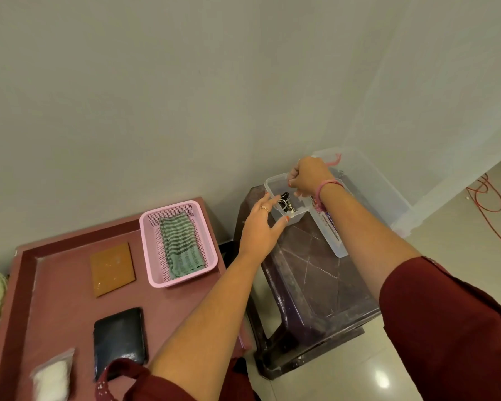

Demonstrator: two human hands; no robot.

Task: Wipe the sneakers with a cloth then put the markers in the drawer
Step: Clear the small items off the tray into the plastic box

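Note:
A green striped cloth (pixel 177 241) lies folded in a pink basket (pixel 182 277) on the maroon table (pixel 70 299). No sneakers, markers or drawer show in this view. My left hand (pixel 258 227) is spread open, with thumb and fingertips touching the side of a small clear container (pixel 272 183) on a dark stool (pixel 307 285). A black key fob with a ring (pixel 285 202) lies inside it. My right hand (pixel 307 175) hovers over the container with its fingers curled downward; nothing shows in them.
A big clear plastic bin (pixel 368 180) stands against the wall behind the stool, a clear lid (pixel 331 235) leaning beside it. On the table lie a brown card (pixel 112 267), a black wallet (pixel 119 337) and a white bag (pixel 52 377). A red cable (pixel 489 204) trails on the floor.

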